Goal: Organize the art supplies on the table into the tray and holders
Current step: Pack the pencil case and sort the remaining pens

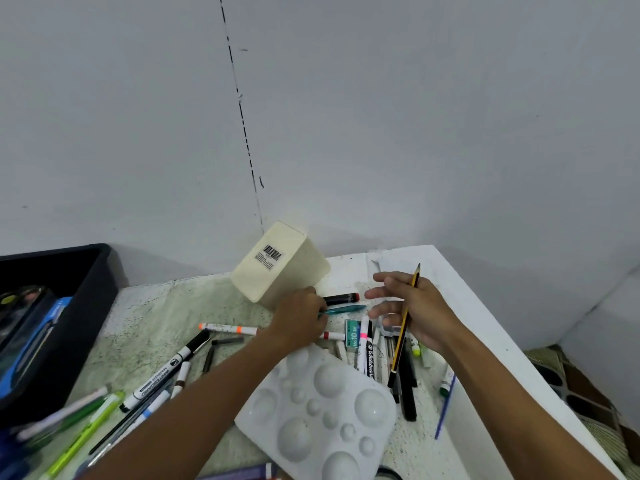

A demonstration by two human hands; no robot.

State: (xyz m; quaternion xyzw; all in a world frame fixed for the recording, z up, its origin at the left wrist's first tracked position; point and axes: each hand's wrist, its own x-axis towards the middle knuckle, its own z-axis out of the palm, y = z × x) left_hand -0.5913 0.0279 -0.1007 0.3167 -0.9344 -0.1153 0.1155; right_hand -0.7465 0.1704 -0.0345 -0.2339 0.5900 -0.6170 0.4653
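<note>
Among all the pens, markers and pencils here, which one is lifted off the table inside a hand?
The yellow-and-black striped pencil, held in the right hand. The left hand grips a teal pen low on the table.

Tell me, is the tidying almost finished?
Not nearly. Done: the black tray holds a few things. In hand: the right hand holds a pencil; the left hand grips a teal pen. Left: markers and a palette lie scattered on the table.

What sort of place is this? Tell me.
Probably a home art or craft corner: a speckled table set against bare white walls, strewn with markers and pens, with a white paint palette and a black tray.
</note>
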